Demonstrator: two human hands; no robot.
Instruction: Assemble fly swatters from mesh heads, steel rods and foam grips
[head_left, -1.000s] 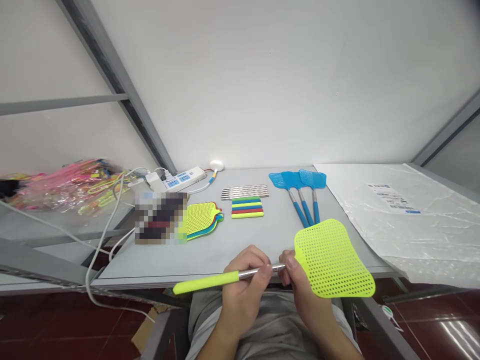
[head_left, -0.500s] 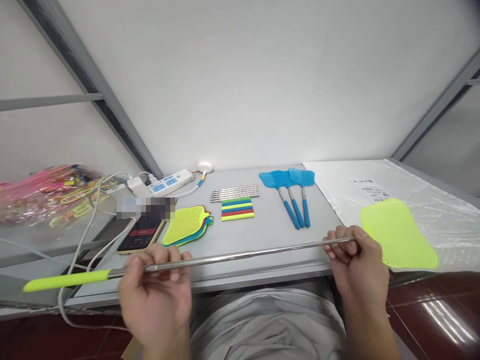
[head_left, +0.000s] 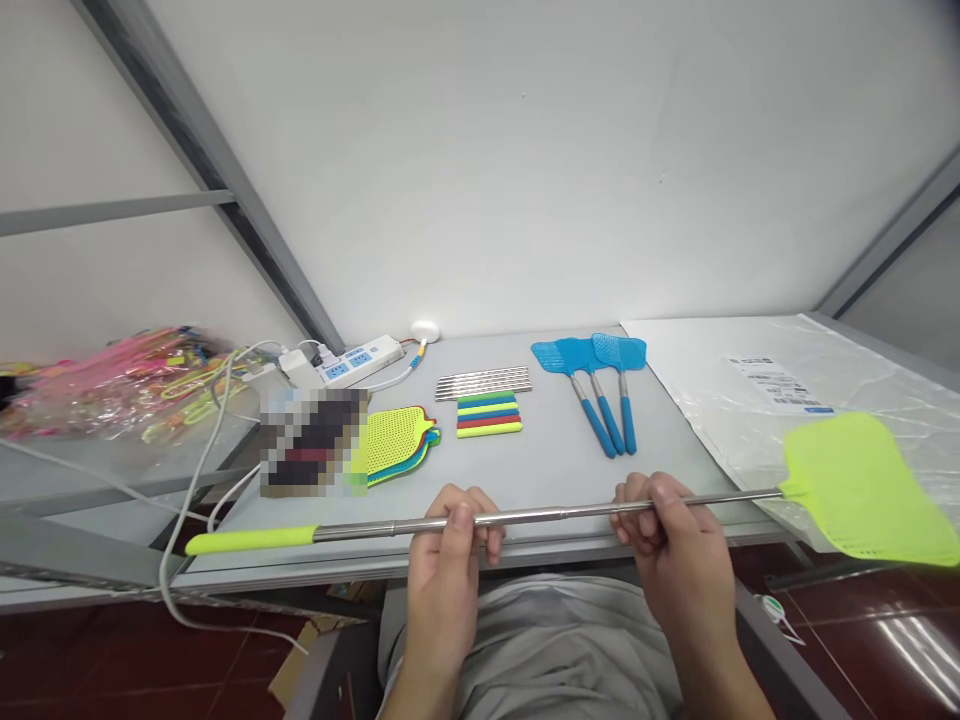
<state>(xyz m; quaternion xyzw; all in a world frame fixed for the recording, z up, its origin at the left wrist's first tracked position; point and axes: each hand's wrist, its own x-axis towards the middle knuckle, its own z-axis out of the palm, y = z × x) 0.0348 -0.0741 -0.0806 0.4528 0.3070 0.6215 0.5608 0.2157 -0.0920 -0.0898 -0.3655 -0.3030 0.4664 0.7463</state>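
A fly swatter with a yellow-green paddle [head_left: 870,485], an extended metal telescopic rod and a yellow-green grip [head_left: 251,541] lies level across both hands. My left hand [head_left: 450,560] is closed around the middle of the rod, thumb on top. Farther right, my right hand [head_left: 679,535] pinches the rod short of the paddle. Beyond them on the table lie several coloured grip tubes [head_left: 489,414], a row of metal rods [head_left: 484,383] and a stack of loose swatter heads [head_left: 394,440]. Three blue fly swatters [head_left: 600,395] lie fanned with their handles toward me.
A power strip [head_left: 364,362] with plugs and white cables sits at the back left, near a partly blurred phone [head_left: 311,450]. Bagged colourful items [head_left: 127,385] lie far left. A white plastic package [head_left: 750,375] covers the right side. The table's front edge [head_left: 555,555] runs below the rod.
My left hand has moved right along the rod, away from the grip, and is closer to my right hand. The swatter has shifted right, and its paddle now sits farther from my right hand.
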